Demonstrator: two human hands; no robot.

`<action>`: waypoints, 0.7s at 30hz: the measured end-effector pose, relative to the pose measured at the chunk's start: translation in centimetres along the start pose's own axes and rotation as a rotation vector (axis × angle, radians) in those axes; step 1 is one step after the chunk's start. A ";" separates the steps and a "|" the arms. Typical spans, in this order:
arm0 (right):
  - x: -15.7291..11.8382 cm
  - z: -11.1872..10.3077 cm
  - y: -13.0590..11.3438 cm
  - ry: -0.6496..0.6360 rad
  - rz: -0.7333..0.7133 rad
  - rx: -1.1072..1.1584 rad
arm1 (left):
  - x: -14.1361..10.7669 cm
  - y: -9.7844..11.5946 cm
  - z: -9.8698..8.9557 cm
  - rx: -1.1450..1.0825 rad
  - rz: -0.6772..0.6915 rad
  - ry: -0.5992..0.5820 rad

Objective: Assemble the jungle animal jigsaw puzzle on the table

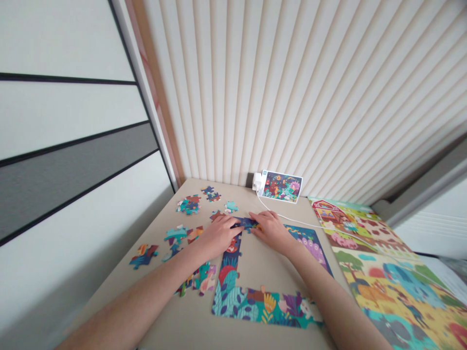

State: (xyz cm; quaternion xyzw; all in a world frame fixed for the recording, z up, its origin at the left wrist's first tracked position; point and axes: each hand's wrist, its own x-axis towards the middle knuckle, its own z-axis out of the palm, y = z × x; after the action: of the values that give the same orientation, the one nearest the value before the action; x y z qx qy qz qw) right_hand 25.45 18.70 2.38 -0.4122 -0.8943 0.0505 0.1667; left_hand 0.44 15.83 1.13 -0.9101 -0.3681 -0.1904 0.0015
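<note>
A jigsaw puzzle border point(255, 311) lies on the table, with a bare middle. At its far top edge my left hand point(221, 234) has its fingers and thumb closed on a dark blue puzzle piece point(239, 222) near the top left corner. Just to the right, my right hand point(270, 231) curls its fingers and thumb around another dark blue puzzle piece point(251, 224) in the same row. The two hands are close together, and their fingers partly cover these pieces. The purple right side point(310, 245) of the border is partly behind my right forearm.
Several loose puzzle pieces point(188, 204) lie in groups on the left of the table. A picture card point(281, 186) leans against the pleated blind beside a white charger point(257, 182). Its cable point(292, 220) runs right, across finished farm and animal puzzles point(392, 287).
</note>
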 end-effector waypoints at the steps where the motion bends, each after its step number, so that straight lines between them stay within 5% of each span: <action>1: 0.0 0.0 0.0 0.002 0.000 0.010 | 0.0 0.0 0.0 0.003 0.000 0.000; 21: -0.5 2.1 0.8 0.083 0.113 0.203 | -0.1 -0.7 1.1 0.003 0.067 -0.016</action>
State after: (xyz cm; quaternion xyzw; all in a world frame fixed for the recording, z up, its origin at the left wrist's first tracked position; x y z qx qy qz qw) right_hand 25.66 18.96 0.09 -0.4445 -0.8523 0.1330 0.2415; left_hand 0.29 16.43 0.01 -0.9234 -0.3376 -0.1825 0.0062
